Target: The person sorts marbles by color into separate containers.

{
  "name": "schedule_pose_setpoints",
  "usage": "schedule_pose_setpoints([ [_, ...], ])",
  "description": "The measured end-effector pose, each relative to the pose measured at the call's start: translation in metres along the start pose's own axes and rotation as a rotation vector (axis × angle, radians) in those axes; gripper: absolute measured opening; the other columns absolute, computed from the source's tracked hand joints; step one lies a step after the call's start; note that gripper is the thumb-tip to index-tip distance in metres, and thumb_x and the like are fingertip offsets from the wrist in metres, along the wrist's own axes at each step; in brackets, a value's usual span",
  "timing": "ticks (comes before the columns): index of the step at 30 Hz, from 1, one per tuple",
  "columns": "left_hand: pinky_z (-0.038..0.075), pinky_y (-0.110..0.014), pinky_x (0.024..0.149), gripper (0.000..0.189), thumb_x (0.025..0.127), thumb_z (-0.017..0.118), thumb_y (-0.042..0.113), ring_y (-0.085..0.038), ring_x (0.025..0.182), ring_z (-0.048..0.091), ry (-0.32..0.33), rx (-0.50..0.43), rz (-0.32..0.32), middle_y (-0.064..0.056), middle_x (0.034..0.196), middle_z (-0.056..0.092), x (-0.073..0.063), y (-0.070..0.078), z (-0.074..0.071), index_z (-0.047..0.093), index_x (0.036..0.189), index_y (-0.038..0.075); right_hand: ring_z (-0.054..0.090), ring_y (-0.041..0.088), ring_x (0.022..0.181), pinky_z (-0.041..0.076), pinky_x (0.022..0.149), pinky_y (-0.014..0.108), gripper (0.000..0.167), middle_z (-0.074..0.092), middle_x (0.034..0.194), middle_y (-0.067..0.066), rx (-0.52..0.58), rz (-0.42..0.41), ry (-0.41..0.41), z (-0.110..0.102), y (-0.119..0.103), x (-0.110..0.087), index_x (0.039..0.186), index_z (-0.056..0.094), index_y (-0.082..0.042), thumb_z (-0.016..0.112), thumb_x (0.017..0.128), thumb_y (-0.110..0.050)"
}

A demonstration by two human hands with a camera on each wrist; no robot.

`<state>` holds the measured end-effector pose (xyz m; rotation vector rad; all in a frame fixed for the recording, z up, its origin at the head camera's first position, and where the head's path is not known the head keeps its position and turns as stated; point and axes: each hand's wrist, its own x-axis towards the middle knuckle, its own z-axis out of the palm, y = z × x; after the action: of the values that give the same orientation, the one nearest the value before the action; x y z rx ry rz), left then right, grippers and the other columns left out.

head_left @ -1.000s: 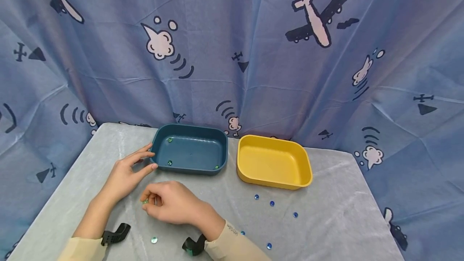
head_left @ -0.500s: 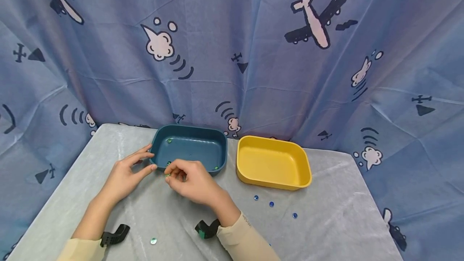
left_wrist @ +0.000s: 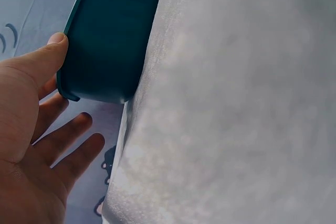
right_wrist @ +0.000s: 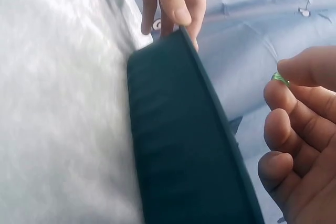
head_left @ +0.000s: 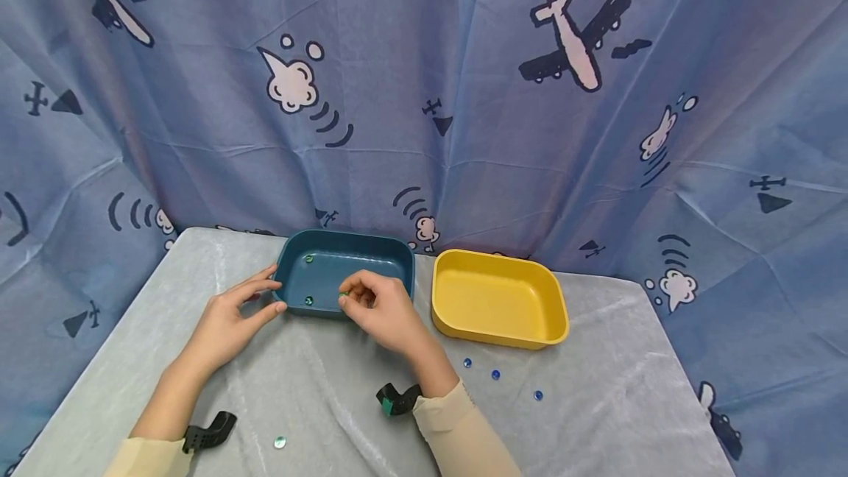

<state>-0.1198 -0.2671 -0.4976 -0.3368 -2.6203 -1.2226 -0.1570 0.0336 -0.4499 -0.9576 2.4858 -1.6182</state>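
Observation:
In the head view, my right hand point(head_left: 387, 313) is over the near side of a teal tray point(head_left: 347, 238). Thumb and forefinger pinch a small shiny green gem point(right_wrist: 280, 78), clearest in the right wrist view. Two green gems lie in the tray, one near the back point(head_left: 309, 259) and one near the front point(head_left: 309, 301). My left hand point(head_left: 230, 321) touches the tray's left end. Its thumb rests at the rim, while the other fingers stretch out loosely beside it. The tray's right front corner is hidden behind my right hand.
A yellow tray point(head_left: 500, 333) stands right of the teal one. Several blue gems point(head_left: 495, 375) lie in front of it. One pale green gem point(head_left: 280, 442) is on the grey cloth near the front. A patterned blue curtain point(head_left: 397, 79) hangs behind the table.
My right hand has moved up and right from the cloth to over the teal tray, carrying the green gem. The left hand has stayed at the tray's end.

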Motion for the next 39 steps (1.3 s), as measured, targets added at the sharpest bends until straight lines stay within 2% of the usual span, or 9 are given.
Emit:
schedule_pose_setpoints([
  [5, 0.049, -0.011, 0.102, 0.042, 0.103, 0.082, 0.031, -0.031, 0.134, 0.064, -0.002, -0.001, -0.005, -0.001, 0.165, 0.054, -0.001, 0.000, 0.000, 0.074, 0.138, 0.009, 0.054, 0.012, 0.069, 0.046, 0.061, 0.025, 0.009, 0.066, 0.085, -0.006, -0.011, 0.043, 0.002, -0.005, 0.006, -0.001, 0.113, 0.077, -0.009, 0.075, 0.105, -0.012],
  [13, 0.049, -0.013, 0.102, 0.043, 0.102, 0.082, 0.032, -0.033, 0.134, 0.065, -0.004, -0.007, -0.005, -0.001, 0.165, 0.053, 0.000, -0.001, -0.001, 0.074, 0.138, 0.009, 0.053, 0.012, 0.069, 0.045, 0.060, 0.025, 0.017, 0.067, 0.086, -0.005, -0.027, 0.087, -0.028, -0.009, 0.011, -0.001, 0.116, 0.076, -0.001, 0.074, 0.105, -0.014],
  [23, 0.054, -0.022, 0.103, 0.043, 0.102, 0.082, 0.032, -0.031, 0.133, 0.065, -0.004, -0.006, -0.005, 0.000, 0.165, 0.054, 0.000, -0.003, 0.001, 0.074, 0.138, 0.009, 0.055, 0.012, 0.069, 0.047, 0.060, 0.025, 0.009, 0.067, 0.084, -0.006, -0.053, 0.116, -0.040, -0.009, 0.016, -0.002, 0.110, 0.078, -0.011, 0.074, 0.105, -0.017],
  [28, 0.057, -0.033, 0.102, 0.043, 0.102, 0.082, 0.034, -0.033, 0.131, 0.067, -0.006, -0.004, -0.012, 0.000, 0.165, 0.054, 0.000, -0.002, 0.000, 0.074, 0.138, 0.010, 0.055, 0.013, 0.070, 0.047, 0.060, 0.025, 0.013, 0.067, 0.085, -0.005, -0.045, 0.121, -0.026, -0.012, 0.015, -0.002, 0.113, 0.078, -0.006, 0.073, 0.106, -0.016],
  [36, 0.055, -0.024, 0.103, 0.043, 0.102, 0.082, 0.032, -0.032, 0.135, 0.065, -0.006, -0.008, -0.010, -0.001, 0.165, 0.054, 0.001, -0.002, 0.000, 0.074, 0.138, 0.009, 0.056, 0.014, 0.071, 0.047, 0.061, 0.025, 0.014, 0.067, 0.085, -0.004, -0.050, 0.125, -0.019, -0.015, 0.014, -0.002, 0.114, 0.078, -0.004, 0.073, 0.106, -0.015],
  [39, 0.056, -0.034, 0.103, 0.044, 0.102, 0.082, 0.034, -0.033, 0.134, 0.065, -0.011, -0.011, -0.017, -0.001, 0.165, 0.054, 0.001, -0.002, 0.000, 0.074, 0.139, 0.009, 0.055, 0.014, 0.070, 0.047, 0.061, 0.025, 0.014, 0.067, 0.085, -0.005, -0.052, 0.123, -0.018, -0.015, 0.013, -0.003, 0.114, 0.078, -0.004, 0.073, 0.106, -0.014],
])
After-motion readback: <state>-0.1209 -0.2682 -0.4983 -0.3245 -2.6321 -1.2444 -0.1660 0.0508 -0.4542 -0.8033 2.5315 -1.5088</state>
